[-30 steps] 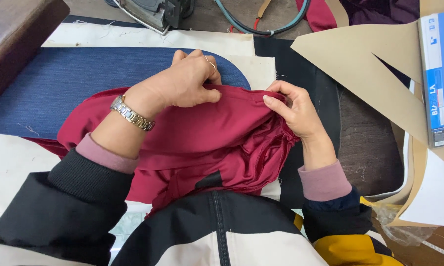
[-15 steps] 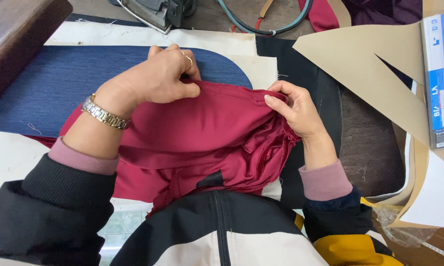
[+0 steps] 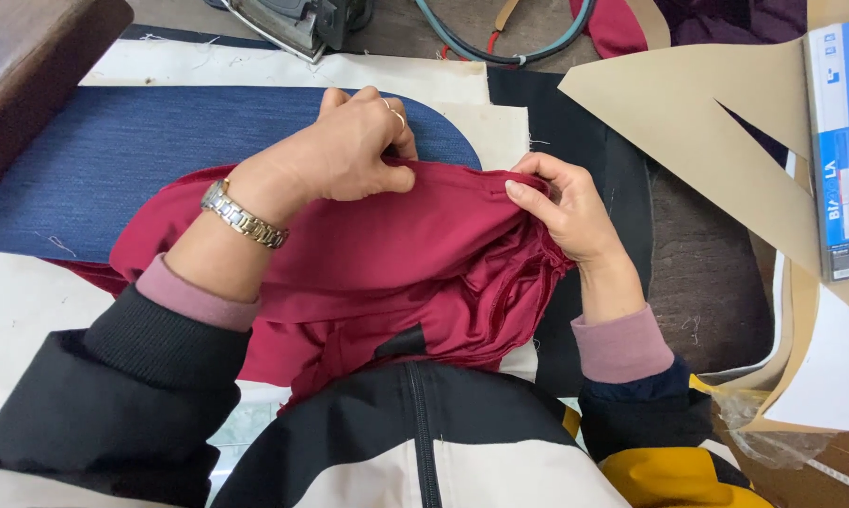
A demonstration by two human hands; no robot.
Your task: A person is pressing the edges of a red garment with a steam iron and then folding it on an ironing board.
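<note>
A tailoring or garment workshop is shown. This is indicated by a padded pressing board covered in blue cloth (image 3: 142,155), a heavy steam iron (image 3: 288,21) with hoses (image 3: 500,47) set at the far edge, and stiff tan paper patterns (image 3: 697,132) laid to one side. Dark red fabric (image 3: 387,273) is spread over white cloth on the work surface (image 3: 29,310).
</note>
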